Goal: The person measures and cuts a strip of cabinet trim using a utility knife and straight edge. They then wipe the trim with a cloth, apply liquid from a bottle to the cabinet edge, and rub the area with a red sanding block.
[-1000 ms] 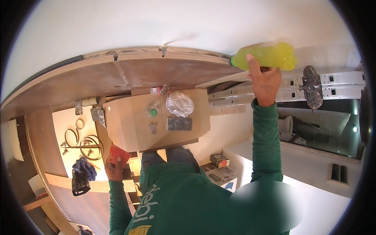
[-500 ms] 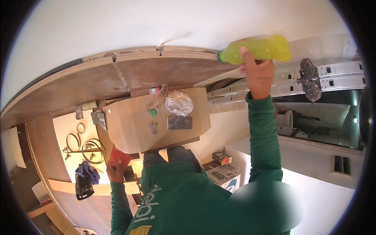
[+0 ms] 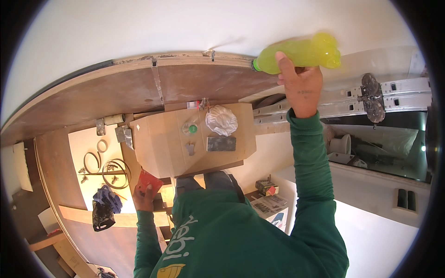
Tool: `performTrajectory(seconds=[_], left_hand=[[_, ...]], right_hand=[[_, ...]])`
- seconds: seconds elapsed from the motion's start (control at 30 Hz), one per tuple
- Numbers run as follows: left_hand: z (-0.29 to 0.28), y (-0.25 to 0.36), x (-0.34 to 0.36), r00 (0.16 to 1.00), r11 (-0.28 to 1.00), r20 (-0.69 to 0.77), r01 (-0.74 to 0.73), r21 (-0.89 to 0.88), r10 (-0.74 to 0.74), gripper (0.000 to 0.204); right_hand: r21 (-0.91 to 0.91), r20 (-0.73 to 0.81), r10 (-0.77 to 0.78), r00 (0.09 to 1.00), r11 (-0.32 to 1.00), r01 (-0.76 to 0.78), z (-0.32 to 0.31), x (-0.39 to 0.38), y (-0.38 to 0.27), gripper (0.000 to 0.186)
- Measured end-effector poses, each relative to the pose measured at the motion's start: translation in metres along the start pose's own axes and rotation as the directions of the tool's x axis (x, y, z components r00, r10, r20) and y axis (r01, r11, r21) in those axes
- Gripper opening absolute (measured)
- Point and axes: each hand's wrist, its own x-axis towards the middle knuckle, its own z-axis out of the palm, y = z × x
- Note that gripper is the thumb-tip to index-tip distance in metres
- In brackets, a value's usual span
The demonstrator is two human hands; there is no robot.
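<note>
My right hand (image 3: 302, 90) is wrapped around a plastic bottle (image 3: 296, 52) of yellow-green liquid, raised and lying nearly level. The bottle's green-capped end points left, at the edge of a brown wooden panel (image 3: 204, 78); whether it touches the edge I cannot tell. Low on the left, my left hand (image 3: 144, 199) grips a flat red piece (image 3: 149, 181), its exact kind unclear, beside a cardboard sheet (image 3: 157, 139). On that cardboard lie a crumpled white plastic bundle (image 3: 221, 120), a dark flat block (image 3: 220, 143), a small clear container with a green cap (image 3: 192, 129) and a small grey piece (image 3: 189, 148).
A metal ladder-like frame (image 3: 403, 90) with a dark hinge (image 3: 372, 97) runs along the right. Black coils (image 3: 116, 173) lie on a pale board at the left, near dark blue cloth (image 3: 108, 200). A small box (image 3: 267, 187) stands right of my legs.
The bottle in my right hand has moved a little left along the panel edge. The whole view has shifted slightly. My left hand still holds the red piece.
</note>
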Motion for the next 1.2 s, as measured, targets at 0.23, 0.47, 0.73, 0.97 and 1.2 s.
performTrajectory(seconds=[0.23, 0.47, 0.73, 0.97, 1.2], left_hand=[[-0.011, 0.000, -0.002, 0.999, 1.000, -0.028, 0.024, -0.013, -0.025, 0.038], [-0.021, -0.012, -0.012, 0.995, 0.994, -0.055, 0.092, 0.060, -0.089, 0.039], [-0.025, -0.042, -0.006, 0.998, 0.998, -0.064, -0.003, 0.066, 0.007, 0.043], [-0.028, -0.041, -0.025, 0.991, 0.996, -0.109, 0.080, 0.032, -0.076, 0.030], [-0.022, -0.029, -0.004, 0.998, 0.996, -0.056, -0.030, 0.090, 0.035, 0.042]], right_hand=[[-0.252, -0.095, -0.037, 0.995, 0.968, 0.012, -0.043, 0.023, 0.027, 0.035], [-0.017, 0.020, -0.007, 1.000, 1.000, 0.008, 0.017, -0.008, -0.014, 0.033], [-0.216, -0.039, -0.015, 0.999, 0.976, 0.007, -0.020, 0.013, 0.009, 0.038], [-0.236, -0.103, 0.000, 0.995, 0.971, -0.025, -0.033, 0.016, 0.020, 0.040], [0.121, 0.072, -0.019, 0.997, 0.993, 0.011, 0.054, -0.028, -0.032, 0.036]])
